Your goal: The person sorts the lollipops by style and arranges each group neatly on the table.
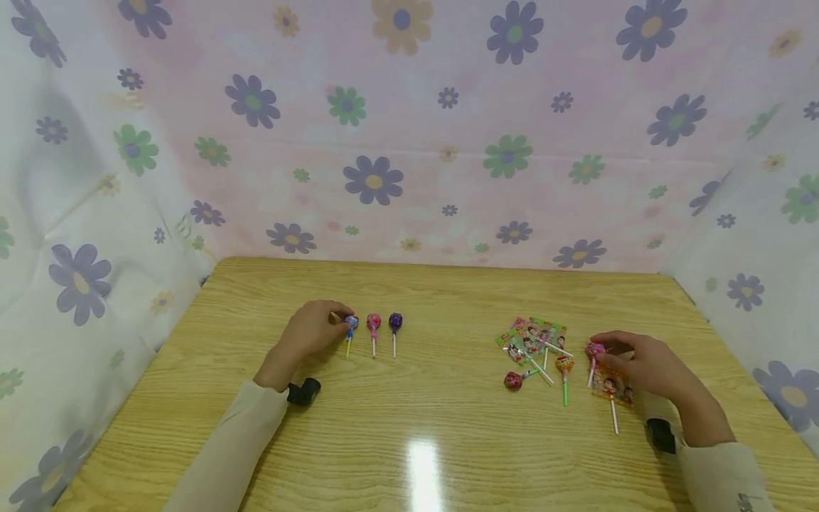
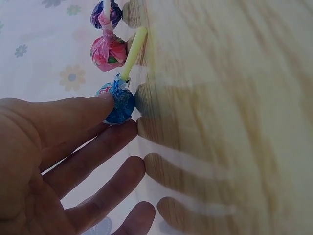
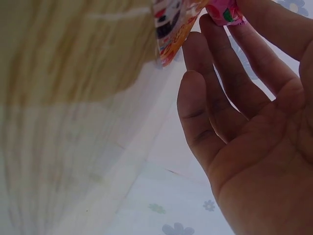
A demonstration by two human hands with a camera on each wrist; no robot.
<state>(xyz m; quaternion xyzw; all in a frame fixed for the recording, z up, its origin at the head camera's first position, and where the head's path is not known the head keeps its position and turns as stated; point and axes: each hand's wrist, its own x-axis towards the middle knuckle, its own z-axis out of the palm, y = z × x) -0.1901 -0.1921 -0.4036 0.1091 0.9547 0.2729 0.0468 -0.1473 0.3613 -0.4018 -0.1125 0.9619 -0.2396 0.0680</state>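
Blue lollipop (image 1: 351, 323) on table (image 1: 409, 427), leftmost in a row with pink (image 1: 374, 323) and purple (image 1: 395, 321) ones. Left hand (image 1: 311, 332) pinches its head. Right hand (image 1: 646, 364) pinches a pink-wrapped lollipop (image 1: 596, 349) beside the loose pile (image 1: 534, 341), well apart.

Three lollipops (image 1: 374, 329) lie in a row left of frame centre on the table (image 1: 422, 455). A loose lollipop cluster (image 1: 544, 352) lies right of centre, well apart.
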